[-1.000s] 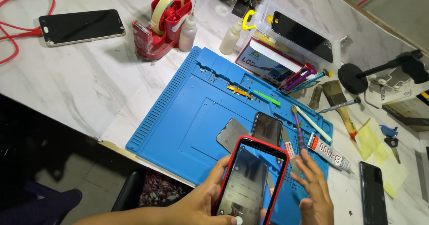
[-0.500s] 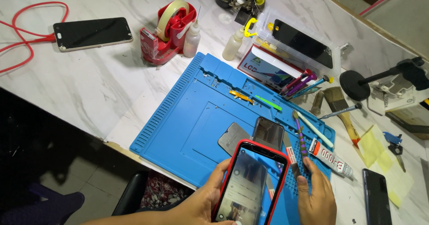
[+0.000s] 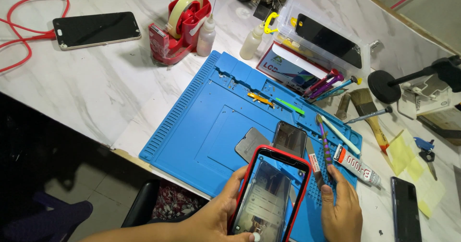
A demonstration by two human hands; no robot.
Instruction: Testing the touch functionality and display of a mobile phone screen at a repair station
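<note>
My left hand (image 3: 213, 215) grips a smartphone in a red case (image 3: 269, 196), screen up and lit, over the near edge of the blue work mat (image 3: 201, 122). My right hand (image 3: 342, 208) rests at the mat's near right corner, fingers pinched on a thin purple-and-green tool (image 3: 325, 143) that points away from me. Beyond the red phone lie a dark phone (image 3: 289, 139) and a grey screen piece (image 3: 250, 144) on the mat. A tube of glue (image 3: 357, 164) lies just right of the tool.
A red tape dispenser (image 3: 180, 23), two small squeeze bottles (image 3: 206, 30), a black phone on a red cable (image 3: 96, 29), a clear box with a phone on it (image 3: 326, 40), a brush (image 3: 372, 117), yellow notes (image 3: 413, 167) and another dark phone (image 3: 406, 208) lie on the marble table.
My right hand went from open fingers beside the red phone to closing on the purple-and-green tool. The view shifted slightly; the red phone stays in my left hand.
</note>
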